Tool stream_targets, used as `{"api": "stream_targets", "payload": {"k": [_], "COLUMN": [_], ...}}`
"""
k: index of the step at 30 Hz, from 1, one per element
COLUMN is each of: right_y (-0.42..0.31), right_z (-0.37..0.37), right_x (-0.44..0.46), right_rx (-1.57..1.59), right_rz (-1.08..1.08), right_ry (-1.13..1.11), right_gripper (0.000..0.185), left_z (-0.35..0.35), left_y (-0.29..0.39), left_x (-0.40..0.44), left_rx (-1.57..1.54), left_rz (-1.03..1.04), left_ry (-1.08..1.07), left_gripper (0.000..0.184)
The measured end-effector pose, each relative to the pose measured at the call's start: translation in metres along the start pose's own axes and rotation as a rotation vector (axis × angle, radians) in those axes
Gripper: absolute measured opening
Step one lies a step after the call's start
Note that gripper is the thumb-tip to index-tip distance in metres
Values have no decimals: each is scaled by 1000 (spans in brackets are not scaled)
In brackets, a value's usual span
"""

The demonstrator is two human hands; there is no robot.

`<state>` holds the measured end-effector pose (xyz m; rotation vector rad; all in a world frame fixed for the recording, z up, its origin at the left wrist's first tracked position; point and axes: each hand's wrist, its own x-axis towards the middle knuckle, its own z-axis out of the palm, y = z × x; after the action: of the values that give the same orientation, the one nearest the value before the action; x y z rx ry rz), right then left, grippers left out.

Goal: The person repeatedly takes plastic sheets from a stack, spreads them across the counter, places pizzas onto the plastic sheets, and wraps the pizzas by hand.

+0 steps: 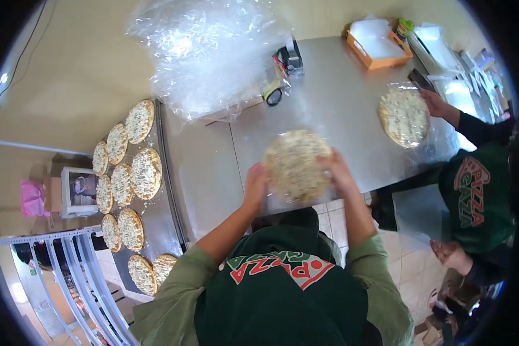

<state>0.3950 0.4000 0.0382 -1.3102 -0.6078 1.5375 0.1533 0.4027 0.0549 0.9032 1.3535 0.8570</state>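
Note:
A round cheese-topped pizza [299,167] is between my two hands over the metal table, slightly blurred. Clear plastic seems to show at its lower edge, but I cannot tell whether it wraps the whole pizza. My left hand [256,183] grips the left rim, and my right hand [339,170] grips the right rim with the fingers over the edge. At the right, a co-worker's hand [435,104] holds another pizza [405,115] in clear film. That person's other hand [451,255] holds a translucent sheet [422,212].
Several uncovered pizzas [146,173] lie on a metal surface at the left. A big heap of clear plastic bags [207,55] stands at the back, beside a roll of tape [273,96]. An orange tray [380,61] sits at the back right of the metal table [323,75].

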Motion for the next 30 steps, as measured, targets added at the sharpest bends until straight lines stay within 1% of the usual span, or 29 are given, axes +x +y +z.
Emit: {"api": "stream_targets", "payload": {"k": [1, 2, 3, 4, 6, 8, 10, 11, 12, 13, 14, 15, 18, 21, 22, 24, 26, 27, 28, 30], "right_y": [-20, -40, -38, -22, -71, -46, -60, -66, -61, -60, -58, -59, -55, -83, -104, -149, -177, -189, -197, -198], "right_z": [-24, -43, -81, -129, -151, -219, -194, -174, -160, -136, -107, -93, -88, -63, -35, 47, 122, 161, 197, 260], "right_x": [-4, -9, 2, 21, 5, 34, 16, 7, 8, 4, -1, -5, 5, 12, 11, 0, 0, 2, 8, 34], "right_rx": [-28, -153, -175, -354, -460, -675, -1092, -1297, -1321, -1439, -1558, -1679, -1568, -1490, -1379, -1141, -1105, -1119, -1130, -1198], "right_rz": [-30, -50, -117, -163, 49, -136, -356, -470, -549, -482, -412, -338, -161, -423, -643, -937, -1239, -1333, -1426, -1366], "right_ry": [58, 198, 181, 320, 340, 525, 804, 949, 926, 868, 805, 735, 634, 662, 633, 495, 342, 242, 140, 77], "right_gripper": [54, 56, 57, 56, 55, 53, 55, 55, 57, 57, 57, 57, 55, 53, 49, 45, 43, 44, 46, 47], "left_z": [19, 31, 42, 51, 49, 37, 19, 8, -4, -16, -23, -26, -37, -46, -50, -64, -74, -80, -87, -114], "left_y": [8, 19, 50, 88, 145, 191, 229, 242, 255, 256, 252, 252, 245, 244, 243, 241, 256, 266, 273, 272], "left_x": [7, 16, 15, 12, 22, 45, 71, 94, 113, 140, 167, 175, 190, 191, 194, 199, 172, 154, 140, 127], "left_rx": [151, 307, 495, 688, 858, 856, 896, 891, 834, 917, 1002, 1087, 1086, 750, 602, 308, -112, -317, -449, -622], "left_rz": [174, 349, 617, 879, 1247, 1444, 1390, 1328, 1196, 1168, 1202, 1226, 689, 708, 791, 944, 863, 815, 800, 725], "left_ry": [-93, -181, -169, -150, -93, 3, 214, 318, 345, 482, 571, 662, 242, 317, 355, 433, 323, 264, 144, 68], "left_gripper": [45, 44, 41, 38, 39, 40, 40, 42, 42, 42, 41, 40, 38, 31, 29, 23, 17, 16, 13, 11]}}
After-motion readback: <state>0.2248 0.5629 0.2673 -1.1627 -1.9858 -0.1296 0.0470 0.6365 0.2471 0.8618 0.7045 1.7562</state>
